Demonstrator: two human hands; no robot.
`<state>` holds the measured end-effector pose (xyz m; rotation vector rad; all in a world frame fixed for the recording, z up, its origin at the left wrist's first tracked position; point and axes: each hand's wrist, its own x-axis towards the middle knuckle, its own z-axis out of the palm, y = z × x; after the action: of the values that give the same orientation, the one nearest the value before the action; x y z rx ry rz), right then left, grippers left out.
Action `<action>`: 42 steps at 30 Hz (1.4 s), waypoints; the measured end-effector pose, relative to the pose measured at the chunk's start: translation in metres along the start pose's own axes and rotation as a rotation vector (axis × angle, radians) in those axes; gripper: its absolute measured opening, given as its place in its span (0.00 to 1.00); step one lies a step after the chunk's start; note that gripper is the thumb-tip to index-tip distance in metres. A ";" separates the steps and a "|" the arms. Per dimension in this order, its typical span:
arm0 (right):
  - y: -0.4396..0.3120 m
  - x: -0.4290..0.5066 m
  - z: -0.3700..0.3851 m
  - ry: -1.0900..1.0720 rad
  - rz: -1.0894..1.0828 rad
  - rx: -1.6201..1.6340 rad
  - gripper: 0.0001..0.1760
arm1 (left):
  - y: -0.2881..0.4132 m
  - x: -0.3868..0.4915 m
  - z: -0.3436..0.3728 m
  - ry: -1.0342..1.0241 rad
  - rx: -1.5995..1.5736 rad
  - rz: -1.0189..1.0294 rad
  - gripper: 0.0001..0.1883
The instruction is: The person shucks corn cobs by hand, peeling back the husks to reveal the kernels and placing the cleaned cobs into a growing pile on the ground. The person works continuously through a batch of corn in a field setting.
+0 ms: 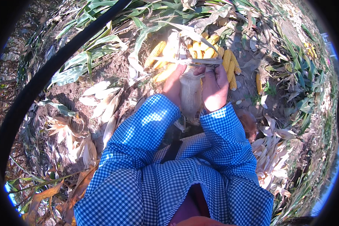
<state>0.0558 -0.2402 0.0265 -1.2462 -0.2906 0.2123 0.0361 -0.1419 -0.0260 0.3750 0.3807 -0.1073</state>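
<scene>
A corn ear still wrapped in its pale dry husk hangs between my hands. My left hand grips it along its left side near the top. Dry husk strips stretch across above the ear toward the right. My right hand pinches these strips between thumb and fingers at their right end. The kernels of this ear are covered by husk. Just beyond my hands lies a pile of bare yellow corn cobs, partly hidden by the husk strips and my fingers. Another bare cob lies at the pile's left.
Green corn leaves and stalks lie across the ground ahead and left. Loose dry husks are scattered at left, with more husks at right. One single cob rests right of the pile. A dark curved strap crosses the view's left side.
</scene>
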 end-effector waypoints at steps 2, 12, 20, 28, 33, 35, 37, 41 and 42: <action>0.009 -0.006 -0.004 -0.111 -0.256 -0.370 0.10 | 0.017 -0.010 0.008 0.035 0.226 0.041 0.34; 0.003 -0.043 -0.003 -0.602 -0.474 -0.853 0.19 | 0.057 0.027 -0.067 0.231 0.206 0.422 0.29; -0.014 -0.075 -0.014 -0.790 -0.513 -0.825 0.24 | 0.114 -0.004 -0.085 0.491 -0.087 0.457 0.34; 0.020 -0.086 -0.025 -1.124 -0.128 -1.051 0.23 | 0.116 -0.022 -0.044 0.488 0.122 0.698 0.37; 0.007 -0.074 -0.025 -1.427 0.201 -0.527 0.28 | 0.098 -0.014 -0.043 0.279 0.309 0.401 0.34; -0.015 -0.047 -0.030 -1.159 0.595 -0.252 0.32 | 0.085 0.002 -0.070 0.137 0.568 0.440 0.35; -0.011 -0.020 -0.047 -0.865 0.388 0.012 0.32 | 0.063 -0.012 -0.036 0.083 0.613 0.380 0.36; -0.001 0.011 -0.071 -0.204 0.354 -0.084 0.27 | 0.043 -0.008 -0.030 -0.075 0.770 0.288 0.40; 0.004 0.015 -0.073 -0.182 0.322 -0.128 0.27 | 0.037 -0.019 -0.014 -0.040 0.575 0.121 0.36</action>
<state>0.0942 -0.3000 0.0031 -1.3997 -0.2620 0.5937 0.0197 -0.1012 -0.0182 0.9608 0.2812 -0.1052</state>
